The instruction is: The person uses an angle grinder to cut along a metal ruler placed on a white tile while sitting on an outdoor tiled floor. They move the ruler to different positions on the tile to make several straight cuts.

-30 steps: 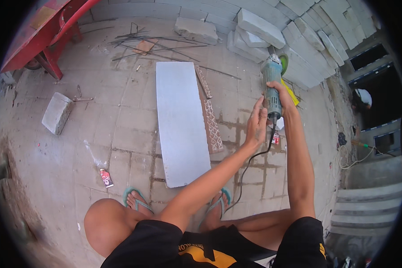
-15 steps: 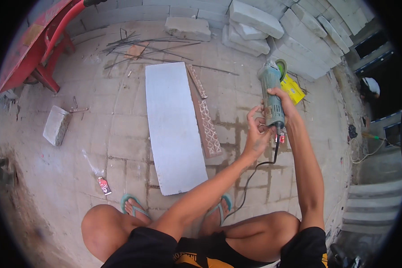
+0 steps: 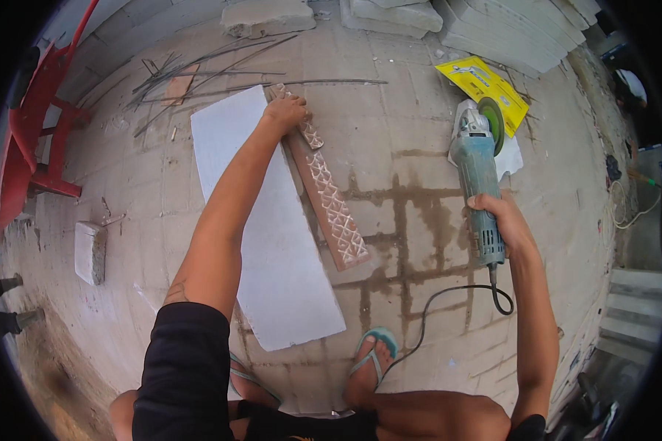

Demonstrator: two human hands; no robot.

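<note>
My right hand (image 3: 509, 220) is wrapped around the body of a teal angle grinder (image 3: 480, 180), held over the paving at the right. The grinder's green disc (image 3: 490, 126) points away from me, and its black cord loops back toward my foot. My left hand (image 3: 285, 114) reaches to the far end of a short patterned tile strip (image 3: 312, 137), fingers curled over it. This piece lies on or against a longer brown tile strip (image 3: 331, 198) with a white lattice pattern. Beside them rests a long pale board (image 3: 272, 242), partly covered by my left forearm.
A yellow package (image 3: 493, 92) and a white sheet (image 3: 509, 158) lie beside the grinder head. Thin metal rods (image 3: 221, 73) are scattered at the far left. Pale blocks (image 3: 268, 18) stand along the back, another block (image 3: 90, 253) sits left, near a red wheelbarrow (image 3: 22, 140).
My left hand has left the grinder's rear end and moved left and away onto the short tile strip. My right hand still holds the grinder. The view has shifted.
</note>
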